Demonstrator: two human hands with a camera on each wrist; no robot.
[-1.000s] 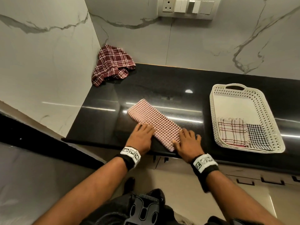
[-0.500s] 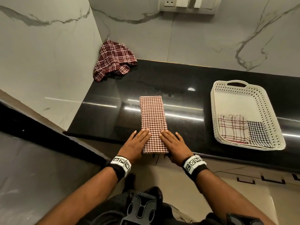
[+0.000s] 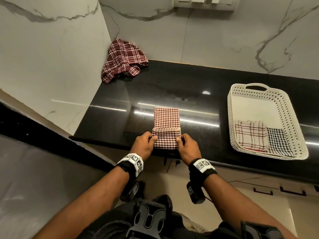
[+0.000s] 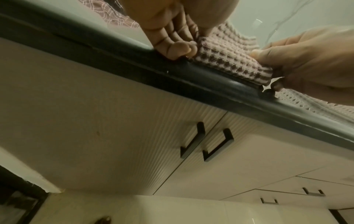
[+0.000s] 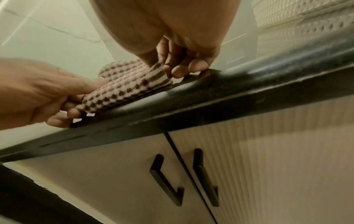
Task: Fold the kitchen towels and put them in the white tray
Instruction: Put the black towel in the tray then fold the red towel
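Near end of checked towel (image 3: 166, 128) now lifted and curled over, both grips, left hand (image 3: 144, 147) and right hand (image 3: 188, 147), pinching it.

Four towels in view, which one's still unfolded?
The maroon plaid towel, crumpled in the back-left corner. The checked towel is mid-fold in both hands; two others lie folded in the tray.

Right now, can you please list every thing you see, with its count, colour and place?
waffle towel: 1, maroon-white, counter front edge, near end being folded over
crumpled towel: 1, maroon plaid, back left corner
tray: 1, white, counter right
folded towels: 2, white plaid and black check, in tray's near end
counter: 1, black
cabinet handles: 2, black, below counter
left hand, right hand: pinching waffle towel's sides
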